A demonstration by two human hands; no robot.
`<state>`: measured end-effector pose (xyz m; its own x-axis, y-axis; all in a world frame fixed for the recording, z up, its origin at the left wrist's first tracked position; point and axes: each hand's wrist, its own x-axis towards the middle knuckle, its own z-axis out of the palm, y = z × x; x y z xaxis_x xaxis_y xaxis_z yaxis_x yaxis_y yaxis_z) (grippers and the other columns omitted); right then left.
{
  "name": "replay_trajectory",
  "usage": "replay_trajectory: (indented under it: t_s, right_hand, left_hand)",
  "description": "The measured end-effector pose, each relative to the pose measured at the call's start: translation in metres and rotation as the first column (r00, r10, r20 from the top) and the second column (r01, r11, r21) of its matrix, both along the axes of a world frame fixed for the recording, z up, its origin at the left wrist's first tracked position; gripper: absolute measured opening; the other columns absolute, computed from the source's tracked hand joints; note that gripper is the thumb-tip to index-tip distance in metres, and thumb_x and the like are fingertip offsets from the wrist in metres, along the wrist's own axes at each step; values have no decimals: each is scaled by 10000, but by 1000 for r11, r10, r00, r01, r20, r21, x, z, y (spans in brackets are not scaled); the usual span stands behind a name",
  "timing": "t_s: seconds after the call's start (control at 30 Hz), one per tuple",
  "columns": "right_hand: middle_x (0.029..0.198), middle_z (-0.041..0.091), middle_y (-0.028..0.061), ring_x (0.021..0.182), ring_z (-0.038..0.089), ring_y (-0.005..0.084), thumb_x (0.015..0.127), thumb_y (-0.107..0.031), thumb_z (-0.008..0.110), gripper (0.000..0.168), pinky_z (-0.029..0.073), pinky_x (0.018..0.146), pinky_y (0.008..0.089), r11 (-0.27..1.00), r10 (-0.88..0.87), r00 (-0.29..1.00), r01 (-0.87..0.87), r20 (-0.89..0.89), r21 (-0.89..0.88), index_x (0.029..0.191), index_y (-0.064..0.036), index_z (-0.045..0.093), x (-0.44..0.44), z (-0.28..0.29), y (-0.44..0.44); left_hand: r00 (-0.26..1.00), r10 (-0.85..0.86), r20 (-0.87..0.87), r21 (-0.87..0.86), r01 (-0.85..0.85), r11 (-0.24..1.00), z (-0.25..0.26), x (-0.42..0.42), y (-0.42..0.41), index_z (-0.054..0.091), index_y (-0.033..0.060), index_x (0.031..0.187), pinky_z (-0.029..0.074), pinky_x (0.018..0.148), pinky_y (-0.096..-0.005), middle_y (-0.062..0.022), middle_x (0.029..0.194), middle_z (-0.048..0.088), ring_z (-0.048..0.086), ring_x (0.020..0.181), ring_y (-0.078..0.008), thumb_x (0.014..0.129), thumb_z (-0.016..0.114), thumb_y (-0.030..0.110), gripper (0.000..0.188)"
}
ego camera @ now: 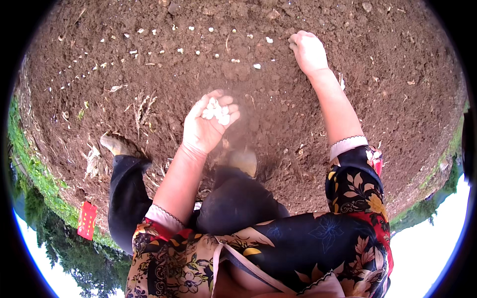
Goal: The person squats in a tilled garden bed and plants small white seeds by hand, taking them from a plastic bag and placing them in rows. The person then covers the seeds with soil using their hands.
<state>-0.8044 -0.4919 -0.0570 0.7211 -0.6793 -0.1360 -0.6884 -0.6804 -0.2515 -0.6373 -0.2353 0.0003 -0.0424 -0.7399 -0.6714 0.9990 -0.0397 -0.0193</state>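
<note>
My left hand [203,128] is cupped palm up around several white garlic cloves [215,111]. The cloves look overexposed and bunch towards the fingers. Farther out, my right hand [308,50] bends down at the bare brown soil [268,100], its fingers curled together. Whatever may be between those fingertips is hidden. Just left of it lies a white clove [269,40], at the near end of a line of pale cloves running left. A second line runs closer to me and ends with another clove [257,66].
My shoe [244,162] and bent knee [238,201] are below my left hand; the other shoe [115,144] is farther left. Dry stalks [141,110] and husks [93,162] litter the soil. A red packet with writing [87,220] lies near the green plants [33,156].
</note>
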Motion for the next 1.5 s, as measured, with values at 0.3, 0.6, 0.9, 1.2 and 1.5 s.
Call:
replay_trajectory:
  t_s: [0.3, 0.6, 0.9, 1.2, 1.5]
  right_hand:
    - [891, 659, 98, 855, 634, 240, 768, -103, 656, 134, 517, 756, 329, 945, -159, 911, 29, 380, 327, 894, -65, 675, 13, 92, 70]
    - [907, 584, 40, 844, 567, 222, 710, -128, 676, 222, 493, 740, 341, 876, 260, 853, -406, 453, 260, 930, -117, 657, 46, 116, 118]
    - [797, 585, 26, 819, 571, 217, 743, -190, 655, 144, 494, 715, 343, 875, 192, 925, -312, 327, 371, 855, -99, 649, 44, 113, 110]
    - [774, 577, -3, 761, 566, 153, 659, -151, 657, 235, 489, 686, 315, 902, 218, 861, -357, 459, 241, 893, -142, 664, 33, 117, 120]
    - [746, 541, -5, 742, 543, 160, 660, -167, 627, 90, 464, 629, 306, 860, 465, 846, -502, 263, 95, 723, -113, 592, 29, 110, 133]
  left_hand:
    - [1000, -26, 15, -48, 26, 999, 9, -3, -2, 477, 17, 1202, 473, 894, -473, -179, 1178, 553, 566, 1034, -345, 931, 444, 337, 421]
    - [990, -132, 48, 53, 130, 990, 23, -13, -9, 456, 19, 1234, 464, 898, -477, -145, 1193, 535, 534, 1083, -267, 951, 357, 401, 485]
    - [979, -178, 103, -23, 181, 983, 15, -11, -4, 426, 28, 1269, 492, 888, -462, -111, 1160, 562, 560, 1073, -243, 933, 425, 413, 510]
    - [999, -51, 15, 28, 50, 998, 21, -12, -9, 426, 74, 1254, 462, 905, -444, -105, 1138, 554, 552, 1052, -239, 936, 462, 303, 393]
    - [996, -86, 11, 8, 86, 996, 10, -20, -3, 467, 87, 1214, 500, 842, -398, -59, 1067, 600, 587, 998, -212, 934, 464, 265, 331]
